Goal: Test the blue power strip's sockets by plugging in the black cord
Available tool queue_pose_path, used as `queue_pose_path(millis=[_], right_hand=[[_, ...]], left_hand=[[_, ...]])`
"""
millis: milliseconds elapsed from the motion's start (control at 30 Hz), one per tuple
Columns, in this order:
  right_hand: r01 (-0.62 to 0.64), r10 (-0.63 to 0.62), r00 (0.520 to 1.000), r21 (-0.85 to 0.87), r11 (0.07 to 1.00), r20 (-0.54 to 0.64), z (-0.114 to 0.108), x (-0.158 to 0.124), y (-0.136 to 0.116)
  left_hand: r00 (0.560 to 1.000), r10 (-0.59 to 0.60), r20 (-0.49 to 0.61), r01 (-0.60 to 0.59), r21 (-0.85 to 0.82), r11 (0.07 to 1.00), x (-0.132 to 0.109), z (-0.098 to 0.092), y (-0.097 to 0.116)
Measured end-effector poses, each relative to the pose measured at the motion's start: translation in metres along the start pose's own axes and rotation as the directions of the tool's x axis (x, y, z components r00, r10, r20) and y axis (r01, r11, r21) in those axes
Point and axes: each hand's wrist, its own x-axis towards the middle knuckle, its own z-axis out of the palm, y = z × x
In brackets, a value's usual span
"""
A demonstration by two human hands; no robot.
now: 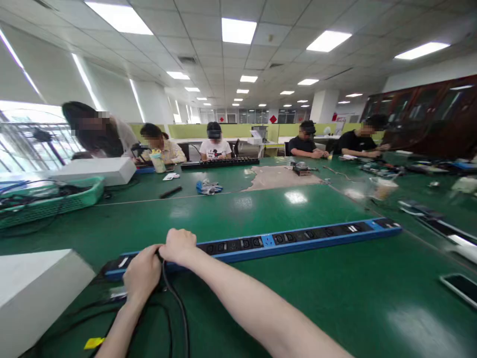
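Note:
A long blue and black power strip (283, 239) lies across the green table (298, 298) in front of me. My left hand (141, 274) rests closed at the strip's left end. My right hand (179, 245) is closed just beside it, on top of the strip. A black cable (178, 303) comes out from between the two hands and runs toward me. Whether one hand or both grip its plug is hidden by the fingers.
A white box (33, 293) stands at the near left, a green basket (52, 199) of cables behind it. A phone (462, 287) lies at the right edge. Another black power strip (219, 162) lies far across. Several people sit around the table's far side.

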Motion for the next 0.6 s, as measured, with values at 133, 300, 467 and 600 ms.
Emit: queue_pose_path(millis=[133,300,467,600], right_hand=[[-0.002,0.003,0.999,-0.013,1.0,0.052,-0.01,0.003,-0.004],[0.086,-0.086,0.996,-0.03,0.996,-0.003,0.004,-0.002,-0.013],[0.075,-0.076,0.996,-0.018,0.997,-0.052,0.015,-0.01,-0.008],[0.093,-0.094,0.994,-0.021,0.995,-0.057,0.014,-0.006,-0.008]], left_hand=[[0.999,0.03,-0.034,-0.031,-0.009,0.999,0.0,0.002,0.002],[0.992,0.106,-0.067,-0.11,-0.068,0.992,-0.005,-0.001,-0.003],[0.995,0.079,-0.053,-0.083,-0.075,0.994,-0.004,-0.006,-0.001],[0.997,0.064,-0.052,-0.067,-0.064,0.996,-0.003,-0.006,0.002]])
